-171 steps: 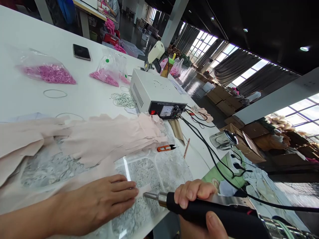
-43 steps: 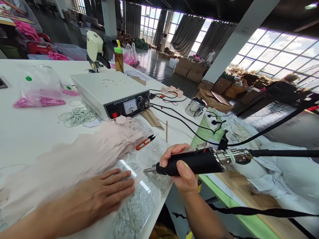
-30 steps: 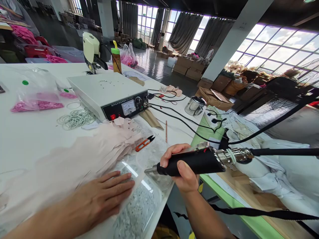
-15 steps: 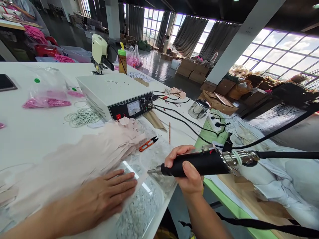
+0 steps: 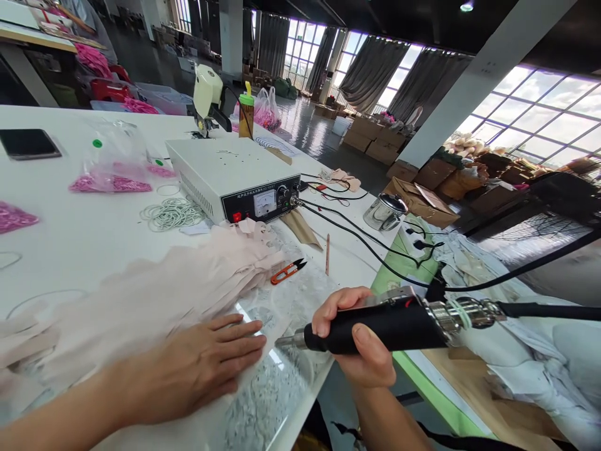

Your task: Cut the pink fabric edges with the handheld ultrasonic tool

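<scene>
My left hand (image 5: 197,363) lies flat, fingers spread, pressing a pale pink fabric piece (image 5: 154,294) onto a glass plate (image 5: 277,388) at the table's near edge. My right hand (image 5: 361,344) is wrapped round the black handle of a cabled welding tool (image 5: 389,322). Its metal tip (image 5: 287,341) points left, just off my left fingertips, close above the fabric edge. A black cable runs from the tool to the white control box (image 5: 235,178).
Orange thread snips (image 5: 287,271) and a pencil (image 5: 327,263) lie beyond the tool. White rings (image 5: 171,214), bags of pink rings (image 5: 113,175), a phone (image 5: 29,144) and a steel pot (image 5: 385,213) sit on the white table (image 5: 84,232). Cloth heaps lie to the right.
The view has shifted slightly, so everything sits a little further right and lower. My left hand stays flat on the fabric; the tool tip holds near my fingertips.
</scene>
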A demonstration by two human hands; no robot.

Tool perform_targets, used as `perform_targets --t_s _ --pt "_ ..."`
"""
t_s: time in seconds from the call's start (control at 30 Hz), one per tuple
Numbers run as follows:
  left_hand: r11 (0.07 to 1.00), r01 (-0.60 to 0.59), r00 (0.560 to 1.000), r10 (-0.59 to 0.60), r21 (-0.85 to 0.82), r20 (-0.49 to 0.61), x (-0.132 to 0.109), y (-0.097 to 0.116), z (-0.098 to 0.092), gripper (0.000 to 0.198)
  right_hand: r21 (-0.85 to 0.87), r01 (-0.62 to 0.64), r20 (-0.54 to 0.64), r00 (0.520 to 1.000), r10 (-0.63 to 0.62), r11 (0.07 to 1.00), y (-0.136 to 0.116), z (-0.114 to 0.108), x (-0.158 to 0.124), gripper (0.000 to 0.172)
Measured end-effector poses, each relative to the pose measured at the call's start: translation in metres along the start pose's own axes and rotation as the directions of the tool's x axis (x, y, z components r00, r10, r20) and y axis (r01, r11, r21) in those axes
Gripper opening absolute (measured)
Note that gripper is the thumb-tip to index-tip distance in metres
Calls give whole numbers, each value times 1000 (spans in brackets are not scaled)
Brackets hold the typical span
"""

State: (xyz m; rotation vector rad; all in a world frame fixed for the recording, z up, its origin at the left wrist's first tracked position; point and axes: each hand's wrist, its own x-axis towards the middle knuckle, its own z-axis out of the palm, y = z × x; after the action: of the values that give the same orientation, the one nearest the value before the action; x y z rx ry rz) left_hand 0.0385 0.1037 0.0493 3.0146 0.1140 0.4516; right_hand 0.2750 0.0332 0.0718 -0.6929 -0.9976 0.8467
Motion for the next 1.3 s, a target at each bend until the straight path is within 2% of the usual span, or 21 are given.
perform_targets --t_s 0.23,0.43,0.53,0.73,0.87,1.07,1.3 --pt "998 23 999 -21 -63 30 -3 -1 3 36 8 -1 3 1000 0 1000 2 0 0 19" --pt "995 34 987 -19 -92 159 -3 -3 0 48 -36 20 44 999 -18 999 0 2 0 17" --pt "993 49 990 -34 -109 136 -3 -2 -1 50 -44 19 40 999 -18 999 0 0 1 18" --pt "991 49 991 -32 -126 133 -6 -3 0 55 -1 79 -79 994 -78 997 2 -7 4 16" --pt "992 47 991 -31 -119 129 -5 -3 -2 61 -50 110 -62 992 -113 993 6 -10 5 20" --pt "998 28 981 -17 -56 194 2 -3 -6 52 -88 149 -76 985 -156 985 6 -17 11 21" --pt "986 73 973 -38 -149 226 14 -10 -10 61 -77 142 -103 983 -150 987 9 -21 10 18"
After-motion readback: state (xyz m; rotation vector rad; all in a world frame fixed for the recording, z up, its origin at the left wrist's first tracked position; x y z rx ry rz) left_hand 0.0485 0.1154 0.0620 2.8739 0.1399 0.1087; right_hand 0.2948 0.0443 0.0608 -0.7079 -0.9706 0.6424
